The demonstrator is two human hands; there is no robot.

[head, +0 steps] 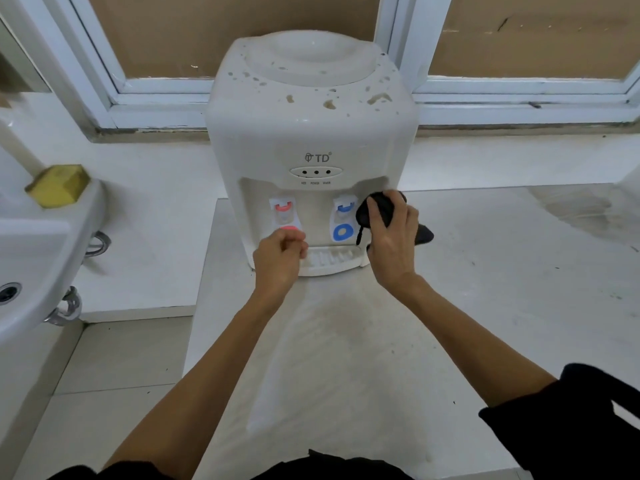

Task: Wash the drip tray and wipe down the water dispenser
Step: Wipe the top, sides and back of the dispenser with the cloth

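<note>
A: Position of the water dispenser point(311, 140)?

B: Upright on a pale slab point(450, 271), its back toward the window frame point(519, 95). Brown spots across its top. Red tap point(284, 209) on the viewer's left side of the recess, blue tap point(344, 211) on the right.

A: Drip tray point(329, 259)?

B: Seated at the foot of the dispenser, below the taps, white, ribbed.

A: Right hand point(389, 237)?

B: Grasping a black cloth point(379, 211), bunched, pressed at the right edge of the recess just beside the blue tap. One corner of the cloth sticks out past the hand to the right.

A: Left hand point(278, 256)?

B: Fingers curled in, at the tray's left end under the red tap. Whether it pinches anything, cannot tell.

A: Surroundings?

B: White sink point(45, 244) at left, with a yellow block point(57, 185) on its rim.
</note>
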